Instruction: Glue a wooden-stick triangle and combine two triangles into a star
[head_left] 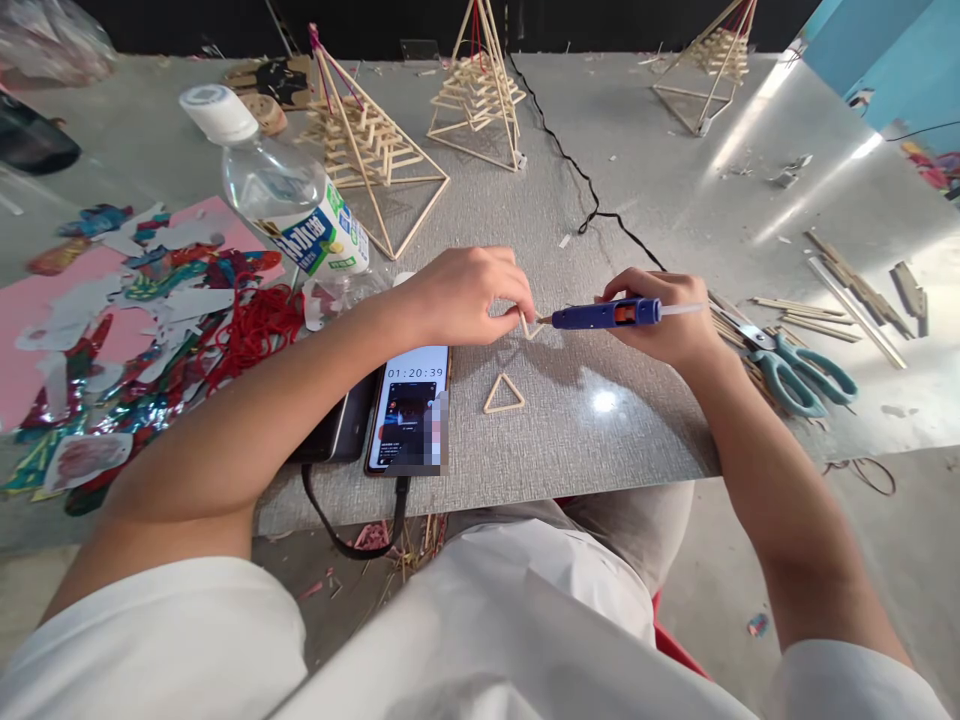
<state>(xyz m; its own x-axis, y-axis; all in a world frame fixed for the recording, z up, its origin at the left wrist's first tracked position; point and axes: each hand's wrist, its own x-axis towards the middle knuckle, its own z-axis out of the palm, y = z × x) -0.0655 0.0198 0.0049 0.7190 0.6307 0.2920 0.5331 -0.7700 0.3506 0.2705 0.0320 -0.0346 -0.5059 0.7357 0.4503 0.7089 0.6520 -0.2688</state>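
Pink paper (19, 365) lay at the far left of the tabletop (615, 430), strewn with shiny scraps (79, 385); tangled red cord (259, 330) sat at its right edge. Next, a clear labelled bottle (300, 225), upright, with a stick pyramid (358, 135) behind it. A phone (409, 425) lay face up near the front edge, partly under the left forearm. Left hand (465, 305): thumb and forefinger pinched together on a thin wooden piece (524, 323), angled at its lower end, held above the tabletop. Closer to the body, a small wooden triangle (504, 408) lay flat and untouched, one side roughly along the table edge; left hand nearer to it than right. Key relation: the blue glue gun (604, 315) stretched left to right, its long axis nearly level across the view, nozzle pointing left at the pinched piece, very close; whether tip met wood could not be told. Right hand (675, 340) was wrapped around the gun. Right of it, scissors (784, 355) rested on loose sticks, handles toward the near right; more wooden strips (862, 280) lay beyond.
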